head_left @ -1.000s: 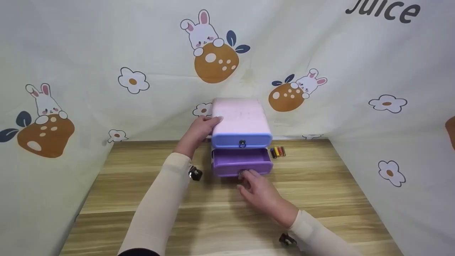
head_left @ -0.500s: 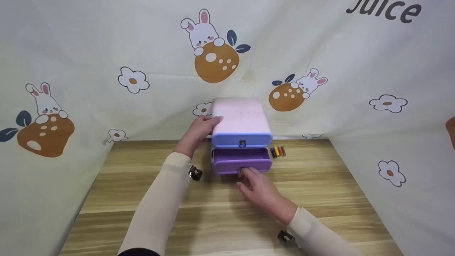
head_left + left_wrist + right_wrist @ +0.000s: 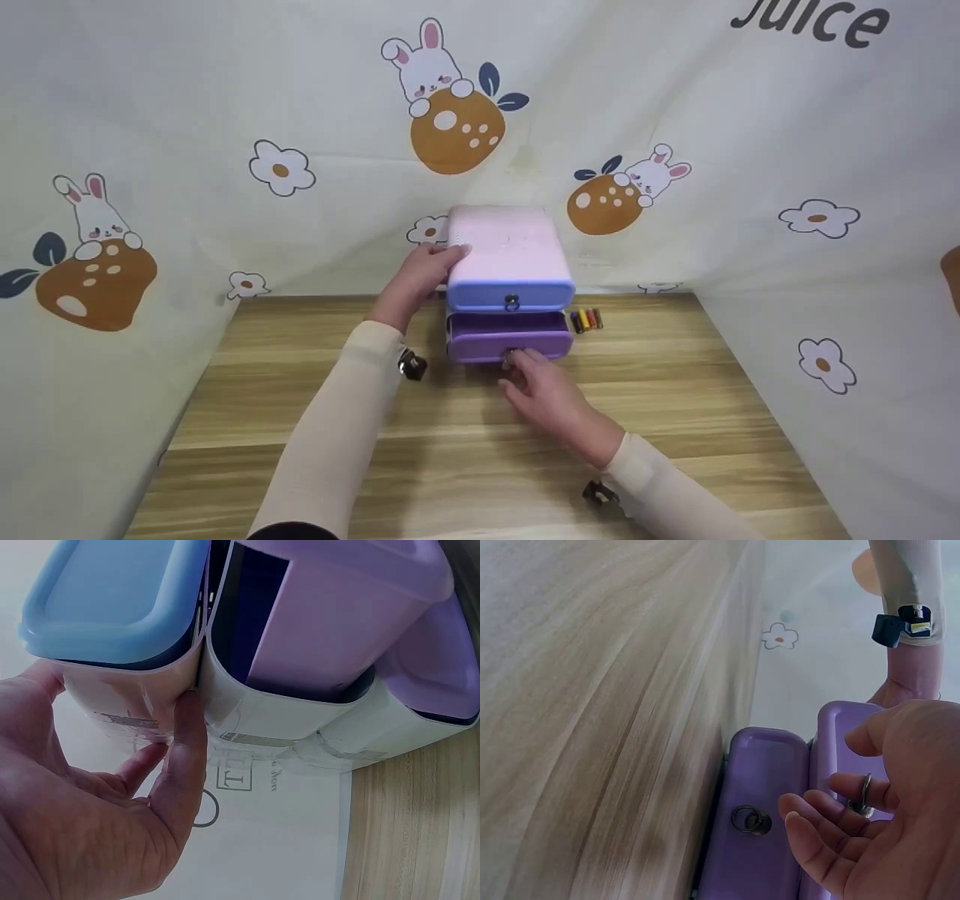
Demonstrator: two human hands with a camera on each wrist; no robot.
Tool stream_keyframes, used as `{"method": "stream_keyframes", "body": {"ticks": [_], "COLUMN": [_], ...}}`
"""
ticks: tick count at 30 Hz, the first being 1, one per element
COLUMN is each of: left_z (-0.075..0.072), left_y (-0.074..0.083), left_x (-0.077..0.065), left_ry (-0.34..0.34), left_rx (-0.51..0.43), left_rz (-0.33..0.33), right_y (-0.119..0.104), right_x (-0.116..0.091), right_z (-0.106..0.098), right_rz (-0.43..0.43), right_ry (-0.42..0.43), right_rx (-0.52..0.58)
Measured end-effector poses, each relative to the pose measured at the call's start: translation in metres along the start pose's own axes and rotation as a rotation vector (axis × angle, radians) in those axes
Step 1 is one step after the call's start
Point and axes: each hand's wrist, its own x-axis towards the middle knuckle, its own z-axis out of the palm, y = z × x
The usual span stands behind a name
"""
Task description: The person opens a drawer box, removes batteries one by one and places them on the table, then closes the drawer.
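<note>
A small stacked drawer organizer (image 3: 510,244) stands against the back wall, its pink top tier fronted by a blue drawer (image 3: 480,297). Below, a purple drawer (image 3: 472,346) juts partway out. My left hand (image 3: 424,274) grips the left side of the top tier, thumb over the top; in the left wrist view its fingers lie along the tier's side. At the purple drawer's front, my right hand (image 3: 551,397) has a finger hooked in the metal ring pull (image 3: 866,795), the other fingers loosely bent. In the right wrist view another purple drawer (image 3: 769,787) sits beneath it.
Several short coloured sticks (image 3: 586,320) lie on the wood-grain table (image 3: 675,390) right of the organizer. A printed rabbit-and-flower cloth (image 3: 337,97) covers the walls behind and at both sides. Each sleeve carries a black wrist camera (image 3: 412,365).
The purple drawer has slid a little further back into the organizer, with my right hand moving forward along with it. My left hand stays on the top tier.
</note>
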Motion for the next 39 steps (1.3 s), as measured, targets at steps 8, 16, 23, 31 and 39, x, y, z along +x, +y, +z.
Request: {"method": "stream_keyframes", "body": {"ticks": [8,16,23,31,39], "left_z": [0.0,0.0,-0.001,-0.002,-0.001], "left_y": [0.0,0.001,0.001,0.001,0.001], "left_x": [0.001,0.0,0.0,-0.001,0.0], "left_ry": [0.001,0.004,0.004,-0.002,0.009], "left_rx": [0.025,0.027,0.018,-0.004,0.023], "left_rz": [-0.014,-0.019,-0.002,0.002,0.001], "right_y": [0.003,0.004,0.004,0.006,0.008], "right_x": [0.005,0.006,0.008,0.013,0.017], "right_z": [0.002,0.003,0.004,0.004,0.005], "right_rz": [0.03,0.041,0.01,0.01,0.052], "right_ry": [-0.007,-0.024,0.015,0.01,-0.018], "right_rx": [0.019,0.028,0.041,0.068,0.089]}}
